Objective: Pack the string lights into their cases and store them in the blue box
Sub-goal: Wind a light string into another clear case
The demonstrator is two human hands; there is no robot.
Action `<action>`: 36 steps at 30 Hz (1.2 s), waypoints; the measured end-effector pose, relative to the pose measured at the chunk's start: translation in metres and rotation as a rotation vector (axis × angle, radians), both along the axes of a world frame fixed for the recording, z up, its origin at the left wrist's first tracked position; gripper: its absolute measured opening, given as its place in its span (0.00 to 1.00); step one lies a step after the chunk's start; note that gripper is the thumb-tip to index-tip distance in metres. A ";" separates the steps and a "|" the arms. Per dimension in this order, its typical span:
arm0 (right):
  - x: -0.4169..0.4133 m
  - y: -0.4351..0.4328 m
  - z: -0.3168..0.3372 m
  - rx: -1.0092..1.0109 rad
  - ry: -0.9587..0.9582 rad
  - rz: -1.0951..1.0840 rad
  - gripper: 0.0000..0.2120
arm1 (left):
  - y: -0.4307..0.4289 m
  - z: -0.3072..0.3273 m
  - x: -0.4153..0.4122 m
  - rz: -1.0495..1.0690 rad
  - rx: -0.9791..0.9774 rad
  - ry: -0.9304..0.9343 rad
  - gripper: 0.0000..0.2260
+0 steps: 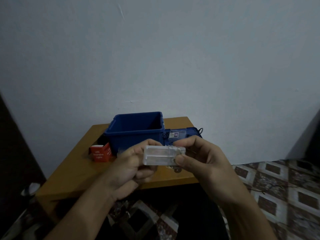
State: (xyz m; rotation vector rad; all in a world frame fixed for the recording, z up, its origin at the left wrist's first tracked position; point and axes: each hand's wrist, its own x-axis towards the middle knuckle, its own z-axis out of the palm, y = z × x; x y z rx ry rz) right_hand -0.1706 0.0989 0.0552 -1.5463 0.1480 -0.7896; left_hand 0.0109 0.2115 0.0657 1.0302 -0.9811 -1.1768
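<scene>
Hands mid-frame share clear rectangular plastic battery pack (161,155) wrapped in thin wire lights (173,148) — left hand (128,168) grips its left end, right hand (202,158) pinches the wired right end — light, stiff, likely slick, wire snaggy; hold by flat sides.

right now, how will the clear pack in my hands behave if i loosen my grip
The clear pack looks like rigid, smooth plastic, so it is probably stiff and a bit slippery. The thin wire wound round it seems springy and may uncoil.

Left hand (128,165) gripping clear box (161,155), right hand (202,158) pinching its end, forearms converging
</scene>
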 end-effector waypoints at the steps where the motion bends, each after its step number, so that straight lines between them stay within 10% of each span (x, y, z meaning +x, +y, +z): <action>1: 0.001 0.000 -0.001 0.011 -0.007 -0.005 0.10 | 0.001 -0.004 -0.003 -0.016 -0.028 0.039 0.09; 7: 0.007 0.001 -0.002 0.111 -0.085 -0.043 0.13 | 0.002 -0.016 -0.020 0.072 -0.106 0.114 0.11; 25: 0.005 0.006 0.003 -0.081 -0.022 -0.148 0.12 | 0.005 -0.010 -0.055 0.650 -0.249 -0.639 0.21; 36: 0.003 0.002 0.002 -0.066 -0.001 -0.104 0.09 | 0.011 -0.001 -0.065 0.605 -0.312 -0.781 0.10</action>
